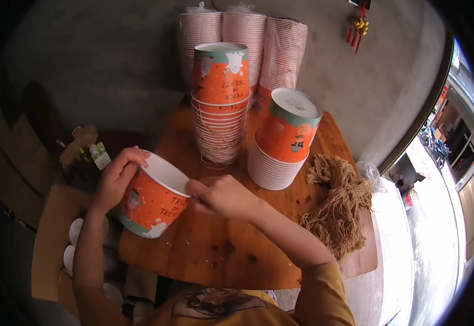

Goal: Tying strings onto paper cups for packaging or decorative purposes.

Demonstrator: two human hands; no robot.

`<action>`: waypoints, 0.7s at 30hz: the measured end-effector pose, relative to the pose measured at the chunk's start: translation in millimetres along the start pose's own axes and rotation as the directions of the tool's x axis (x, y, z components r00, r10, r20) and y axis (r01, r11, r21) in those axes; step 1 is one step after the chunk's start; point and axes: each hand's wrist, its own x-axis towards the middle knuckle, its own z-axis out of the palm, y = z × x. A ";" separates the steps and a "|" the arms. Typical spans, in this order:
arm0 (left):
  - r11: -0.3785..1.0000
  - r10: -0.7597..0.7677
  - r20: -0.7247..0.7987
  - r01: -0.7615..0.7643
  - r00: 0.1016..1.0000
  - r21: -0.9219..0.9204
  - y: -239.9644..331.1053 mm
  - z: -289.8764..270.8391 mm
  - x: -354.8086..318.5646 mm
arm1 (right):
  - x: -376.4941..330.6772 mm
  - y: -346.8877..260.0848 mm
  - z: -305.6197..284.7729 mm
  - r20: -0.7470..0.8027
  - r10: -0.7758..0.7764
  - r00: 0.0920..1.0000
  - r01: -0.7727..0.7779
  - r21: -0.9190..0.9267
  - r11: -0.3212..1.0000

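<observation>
Cardboard box [45,261] stands on the left side, beside the wooden table [220,255], and white round pieces [76,231] are visible in it. Next, the left hand [118,178] is above the left edge of the table, with its fingers clamped on the rim of an orange paper bucket [153,204]. This bucket is held tilted over the near left part of the table, its mouth turned upward.

The step in hand seems to be some fine work at the rim. I judge that the next move calls for a steady left hand, so that the right fingers can act precisely and do not bend the paper wall.

The left forearm [89,250] rises almost straight, outside the left edge of the table. The tall bucket stack [220,81], upside down and with thin cords hanging loosely on it, stands at the far middle of the table.

The right hand [223,196] is over the table's middle, at the bucket's right rim, with its fingers curled together; what they pinch, I cannot tell. The right forearm [288,231] reaches slantwise across the table's near right part. The shorter bucket stack [288,138] stands farther back, and a brown cord bundle [343,209] lies along the table's right edge.
</observation>
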 end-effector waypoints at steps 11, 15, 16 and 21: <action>0.961 0.222 -0.576 -0.076 0.786 0.267 46.4 -40.9 -20.6 | 126.6 57.1 -45.7 -0.298 0.507 0.809 0.002 0.863 0.505; 0.947 0.316 -0.275 -0.318 0.908 0.036 82.7 24.4 -38.6 | 142.7 112.6 -78.9 -0.407 0.710 0.575 0.188 0.910 0.370; 0.937 0.334 -0.212 -0.347 0.918 -0.026 92.6 31.6 -42.3 | 140.3 123.2 -77.7 -0.379 0.764 0.521 0.186 0.925 0.332; 0.670 0.561 -0.086 -0.512 0.823 -0.538 112.9 54.3 -27.9 | 108.0 142.4 -49.8 -0.225 0.908 0.353 0.179 0.969 0.171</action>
